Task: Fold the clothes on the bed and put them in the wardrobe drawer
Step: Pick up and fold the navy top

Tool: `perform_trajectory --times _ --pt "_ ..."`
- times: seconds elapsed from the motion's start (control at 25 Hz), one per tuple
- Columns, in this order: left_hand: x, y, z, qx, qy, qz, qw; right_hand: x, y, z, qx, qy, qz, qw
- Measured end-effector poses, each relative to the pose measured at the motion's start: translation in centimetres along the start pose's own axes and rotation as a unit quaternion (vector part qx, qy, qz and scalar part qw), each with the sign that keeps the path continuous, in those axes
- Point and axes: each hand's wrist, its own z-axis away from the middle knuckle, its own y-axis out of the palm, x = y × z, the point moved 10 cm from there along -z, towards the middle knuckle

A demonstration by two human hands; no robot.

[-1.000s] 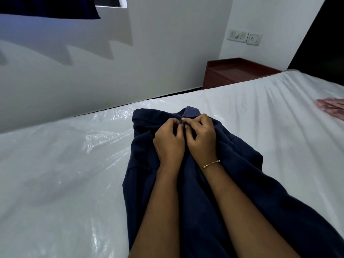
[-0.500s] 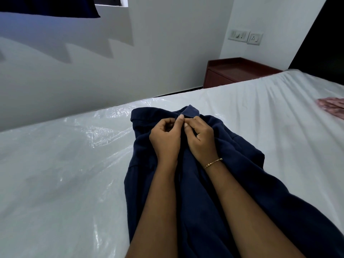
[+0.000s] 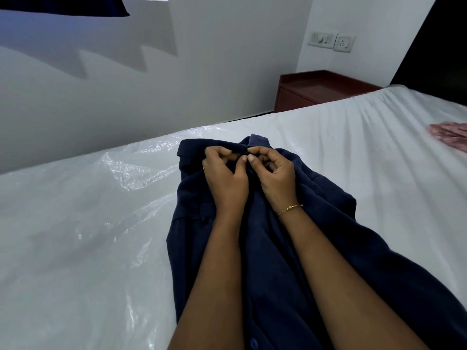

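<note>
A navy blue shirt (image 3: 273, 251) lies lengthwise on the bed (image 3: 83, 231), collar at the far end, a button showing near the bottom edge. My left hand (image 3: 223, 176) and my right hand (image 3: 275, 173) sit side by side at the collar. Both have curled fingers and pinch the fabric just below the collar, thumbs nearly touching. A thin gold bracelet circles my right wrist. The wardrobe drawer is out of view.
The mattress is wrapped in crinkled clear plastic. A pink garment (image 3: 449, 133) lies at the right edge of the bed. A dark red bedside table (image 3: 318, 90) stands past the far corner, against the white wall with a switch panel (image 3: 331, 41).
Both hands have shifted slightly up the shirt toward the collar, and their fingers have loosened from a tight cluster into a wider pinch. The shirt has stayed in place.
</note>
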Motion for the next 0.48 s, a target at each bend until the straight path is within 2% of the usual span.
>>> perform_trajectory --times 0.28,0.48 --pt "-2.7 0.6 0.7 0.014 0.119 -0.08 0.99 0.2 -0.2 0.1 -0.005 0.028 -0.037 0.999" --pt "-3.0 1.3 0.6 0.05 0.144 -0.103 0.983 -0.3 -0.3 0.1 -0.003 0.055 -0.026 0.998"
